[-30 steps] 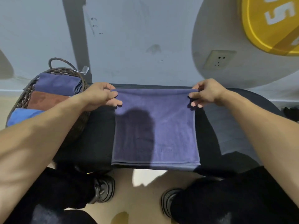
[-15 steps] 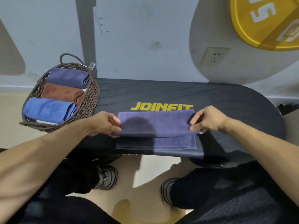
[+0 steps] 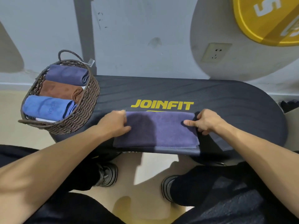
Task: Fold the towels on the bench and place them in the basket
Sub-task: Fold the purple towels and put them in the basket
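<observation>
Dark purple folded terry towel (image 3: 159,129) lies flat at the black padded bench's (image 3: 234,107) front edge, just below the yellow JOINFIT lettering (image 3: 162,104). Left hand (image 3: 113,124) pinches the towel's left end, fingers curled on it. Right hand (image 3: 205,121) grips the right end, thumb on top. Brown woven wicker basket (image 3: 85,107) sits on the bench's left end, holding three folded towels: purple (image 3: 67,74), brown (image 3: 60,90), blue (image 3: 47,107)

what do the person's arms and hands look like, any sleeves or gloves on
Both forearms are bare to the frame's edge, with no sleeve in view. The left hand and right hand wear no gloves, and no rings, watch or wristband show. Fingernails look short and unpainted. Lower down, dark trousers and grey-and-black trainers appear.
</observation>
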Tool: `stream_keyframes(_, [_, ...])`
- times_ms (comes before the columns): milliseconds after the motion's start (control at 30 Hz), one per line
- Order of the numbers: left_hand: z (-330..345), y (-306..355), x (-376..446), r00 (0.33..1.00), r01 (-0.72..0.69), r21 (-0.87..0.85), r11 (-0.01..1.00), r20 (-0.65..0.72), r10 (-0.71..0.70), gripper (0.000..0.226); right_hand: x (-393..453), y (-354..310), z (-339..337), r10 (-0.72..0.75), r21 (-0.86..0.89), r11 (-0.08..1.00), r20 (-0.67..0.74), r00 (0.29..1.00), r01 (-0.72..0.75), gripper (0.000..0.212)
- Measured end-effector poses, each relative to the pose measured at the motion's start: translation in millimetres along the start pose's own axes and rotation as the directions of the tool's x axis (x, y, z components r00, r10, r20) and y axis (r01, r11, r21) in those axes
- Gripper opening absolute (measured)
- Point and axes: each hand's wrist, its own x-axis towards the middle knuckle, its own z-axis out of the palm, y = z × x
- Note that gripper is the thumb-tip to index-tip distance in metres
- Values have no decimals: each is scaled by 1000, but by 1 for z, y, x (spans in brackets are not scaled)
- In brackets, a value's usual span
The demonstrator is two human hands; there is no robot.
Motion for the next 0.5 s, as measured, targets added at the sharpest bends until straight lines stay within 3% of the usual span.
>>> stream_keyframes(100, [10, 29, 8, 977, -181, -172, 968, -147, 157, 28, 7, -5, 2, -45, 64, 997, -79, 996, 50, 71])
stream_keyframes(167, [22, 40, 9, 970, -241, -151, 959, -76, 231, 41, 11, -8, 7, -80, -24, 997, -81, 994, 78, 65])
stream_keyframes(267, [38, 42, 7, 972, -215, -23, 976, 93, 217, 59, 12, -17, 5, -92, -108, 990, -30, 995, 89, 39])
stream_keyframes(367, [33, 40, 12, 968, -176, -80, 981, 166, 187, 64, 9, -32, -14, -115, -124, 985, 56, 992, 122, 24])
stream_keyframes(433, [21, 42, 16, 970, -128, -180, 975, 184, 161, 57, 2, -47, -26, -129, 31, 992, 137, 982, 126, 21])
stream_keyframes(500, [7, 45, 18, 982, -34, -396, 918, 159, 105, 41, -10, -65, -30, -161, 228, 968, 234, 959, 107, 15])
